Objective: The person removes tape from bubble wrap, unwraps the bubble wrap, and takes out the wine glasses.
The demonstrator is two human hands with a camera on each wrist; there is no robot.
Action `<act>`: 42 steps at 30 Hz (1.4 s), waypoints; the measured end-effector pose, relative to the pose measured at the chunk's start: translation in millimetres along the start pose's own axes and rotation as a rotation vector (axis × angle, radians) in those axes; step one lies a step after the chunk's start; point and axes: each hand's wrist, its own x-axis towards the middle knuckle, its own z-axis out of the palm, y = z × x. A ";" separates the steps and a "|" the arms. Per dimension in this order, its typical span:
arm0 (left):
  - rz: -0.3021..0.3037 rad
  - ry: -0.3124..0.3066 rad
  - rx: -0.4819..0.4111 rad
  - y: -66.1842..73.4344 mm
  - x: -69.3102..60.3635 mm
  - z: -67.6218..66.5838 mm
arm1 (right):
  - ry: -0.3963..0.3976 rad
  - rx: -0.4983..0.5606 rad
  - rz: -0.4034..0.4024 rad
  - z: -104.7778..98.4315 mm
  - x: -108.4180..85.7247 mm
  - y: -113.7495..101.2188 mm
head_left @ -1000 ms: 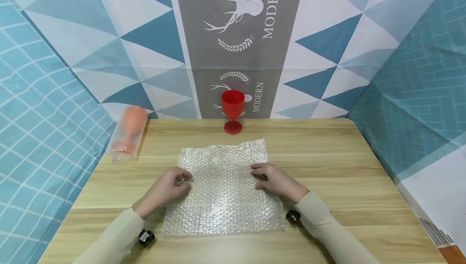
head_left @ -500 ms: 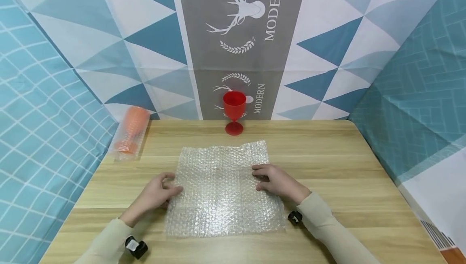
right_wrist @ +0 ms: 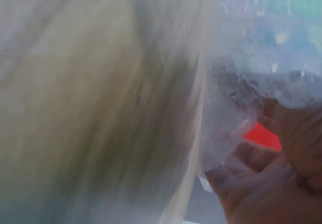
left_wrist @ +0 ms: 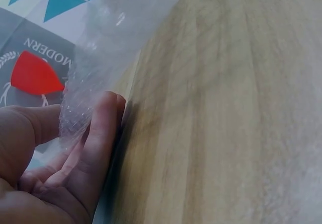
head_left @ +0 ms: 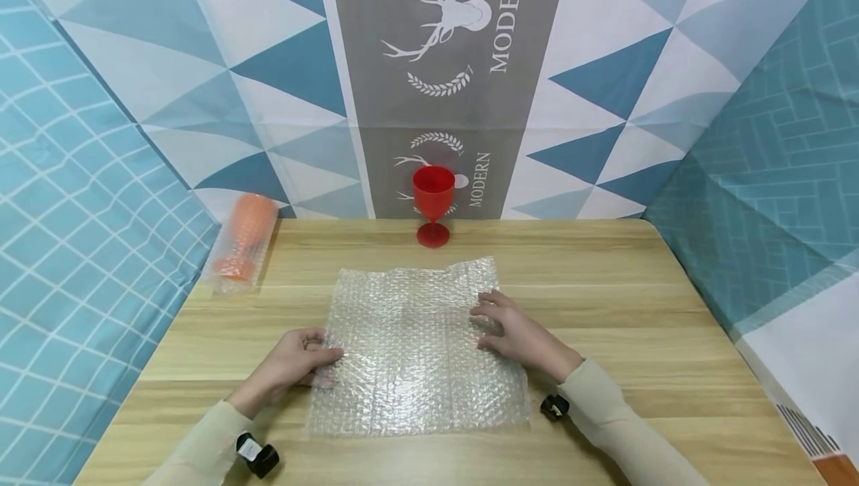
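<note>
A sheet of clear bubble wrap (head_left: 409, 352) lies spread on the wooden table. My left hand (head_left: 291, 363) pinches its left edge, thumb on top and fingers underneath; the left wrist view shows the wrap (left_wrist: 108, 38) between thumb and fingers. At the right edge is my right hand (head_left: 526, 333), its fingers loosely bent over the sheet with thumb and forefinger apart. The right wrist view is blurred, with wrap (right_wrist: 229, 108) close by the fingers. Behind the sheet a red plastic goblet (head_left: 433, 199) stands upright.
An orange goblet wrapped in bubble wrap (head_left: 243, 240) lies at the table's back left corner. Patterned cloth (head_left: 597, 61) hangs along the table's back and sides. Bare wood (head_left: 644, 337) extends right of the sheet. A small black device (head_left: 257, 456) sits at each wrist.
My left hand has drawn back leftward from over the sheet and taken hold of its left edge. The right hand has shifted slightly right, its fingers spreading a little.
</note>
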 end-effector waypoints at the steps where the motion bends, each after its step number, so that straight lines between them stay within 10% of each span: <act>1: 0.003 0.003 0.001 0.2 -0.2 0.4 | 0.006 -0.006 0.000 -0.6 -1.1 0.0; 21: 0.041 0.054 0.064 -6.0 -5.7 1.4 | 0.027 0.126 0.144 -9.0 -35.3 2.6; 31: 0.061 0.080 0.082 -6.7 -5.1 4.3 | -0.119 0.581 0.257 -10.5 -42.8 9.4; 42: 0.052 0.064 -0.004 -7.3 -2.1 6.8 | -0.128 0.697 0.266 -10.5 -38.2 22.1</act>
